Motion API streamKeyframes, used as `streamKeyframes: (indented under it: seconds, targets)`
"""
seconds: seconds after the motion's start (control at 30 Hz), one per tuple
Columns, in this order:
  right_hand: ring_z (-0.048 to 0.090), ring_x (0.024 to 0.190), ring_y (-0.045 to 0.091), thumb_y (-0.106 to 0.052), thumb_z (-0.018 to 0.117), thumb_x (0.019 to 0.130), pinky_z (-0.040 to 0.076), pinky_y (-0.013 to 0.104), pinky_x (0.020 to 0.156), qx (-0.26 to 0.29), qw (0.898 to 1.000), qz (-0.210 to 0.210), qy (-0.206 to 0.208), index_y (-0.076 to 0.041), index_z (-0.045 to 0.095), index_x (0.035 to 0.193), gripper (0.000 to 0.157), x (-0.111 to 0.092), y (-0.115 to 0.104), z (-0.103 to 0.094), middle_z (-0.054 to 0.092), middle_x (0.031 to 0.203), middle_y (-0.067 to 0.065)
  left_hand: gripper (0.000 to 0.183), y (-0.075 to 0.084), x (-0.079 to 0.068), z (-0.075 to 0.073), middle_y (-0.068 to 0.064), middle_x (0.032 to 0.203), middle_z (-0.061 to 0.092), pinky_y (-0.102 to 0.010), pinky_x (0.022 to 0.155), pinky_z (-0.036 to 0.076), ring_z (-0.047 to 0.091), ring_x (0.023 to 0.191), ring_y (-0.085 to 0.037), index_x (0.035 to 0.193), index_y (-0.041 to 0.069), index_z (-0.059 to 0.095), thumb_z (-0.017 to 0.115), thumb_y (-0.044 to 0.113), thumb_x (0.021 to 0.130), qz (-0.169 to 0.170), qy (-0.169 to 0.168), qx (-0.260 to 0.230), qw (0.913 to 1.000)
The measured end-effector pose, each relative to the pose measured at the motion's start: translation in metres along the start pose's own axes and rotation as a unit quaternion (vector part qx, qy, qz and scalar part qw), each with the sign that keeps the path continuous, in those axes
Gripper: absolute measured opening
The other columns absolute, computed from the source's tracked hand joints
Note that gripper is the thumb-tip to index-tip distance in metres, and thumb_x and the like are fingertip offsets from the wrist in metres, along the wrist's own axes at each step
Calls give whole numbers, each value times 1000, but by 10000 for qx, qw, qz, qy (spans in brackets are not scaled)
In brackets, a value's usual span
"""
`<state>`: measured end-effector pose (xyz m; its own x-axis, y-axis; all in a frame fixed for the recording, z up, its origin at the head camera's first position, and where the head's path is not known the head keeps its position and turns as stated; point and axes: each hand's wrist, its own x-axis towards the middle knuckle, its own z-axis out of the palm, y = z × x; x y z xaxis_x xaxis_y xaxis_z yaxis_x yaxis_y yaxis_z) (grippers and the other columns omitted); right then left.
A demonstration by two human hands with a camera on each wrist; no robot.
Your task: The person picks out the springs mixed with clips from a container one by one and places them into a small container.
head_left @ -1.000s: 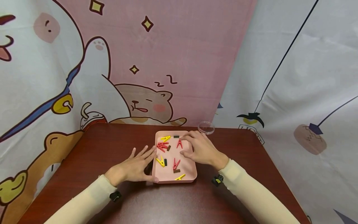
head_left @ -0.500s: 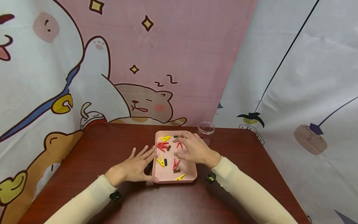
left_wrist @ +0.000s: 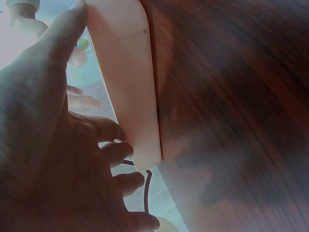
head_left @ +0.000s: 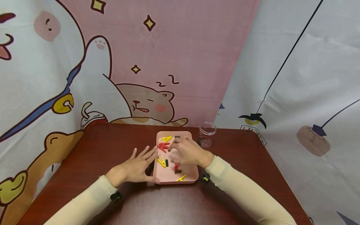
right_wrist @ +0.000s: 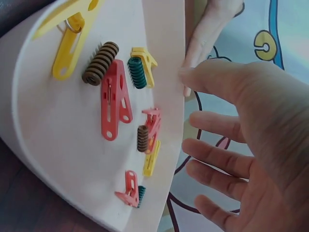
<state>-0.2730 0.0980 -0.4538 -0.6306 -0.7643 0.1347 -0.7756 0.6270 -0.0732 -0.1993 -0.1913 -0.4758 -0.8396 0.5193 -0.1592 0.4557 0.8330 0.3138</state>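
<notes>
A pink tray holds several red and yellow clothespins and several brown and dark green coil springs. My left hand rests with spread fingers along the tray's left side, its fingertips on the rim. Over the tray's right half hovers my right hand, fingers loosely bent and apart, nothing between them in the right wrist view. Below it there lie a red clothespin, a brown spring, a green spring and a yellow clothespin. In the head view this hand hides part of the contents.
A clear plastic cup stands behind the tray on the right; something small and dark or red shows inside. The dark red wooden table ends at a cartoon-printed cloth at the back.
My right hand has moved left over the tray, covering a red clothespin and uncovering the cup's body. My left hand stays put, and the tray's contents look unmoved.
</notes>
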Motion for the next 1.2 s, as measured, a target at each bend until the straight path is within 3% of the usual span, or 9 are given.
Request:
streamKeyframes:
  seconds: [0.37,0.7,1.0,1.2]
  targets:
    - [74,132,26,-44,92,98,58,62,114,-35,9986,-8,-537,-21,87,133,42,11,-10,9,81,134,0,129,1,0,0,-11,199,15,-91,137,9,15,183,-50,186,10,27,79,85,94,-26,-62,-33,10000]
    - [73,129,23,-41,94,95,55,60,118,63,9957,93,-916,-23,88,130,40,17,-16,15,81,137,-1,130,1,0,-1,-11,198,16,-90,138,10,15,183,-50,186,10,28,78,86,94,-5,-14,26,10000]
    - [76,118,19,-49,97,93,60,56,108,-196,9953,34,-947,-26,89,120,36,23,-18,22,80,124,-5,131,2,1,-2,-11,198,15,-91,137,9,14,183,-50,186,10,26,77,87,94,-29,-81,50,10000]
    - [75,118,18,-50,95,96,61,59,110,-277,9949,99,-965,-25,89,119,35,24,-20,22,80,122,-4,131,2,1,-2,-12,198,16,-91,137,11,16,183,-51,186,9,27,77,88,94,22,-83,96,9999]
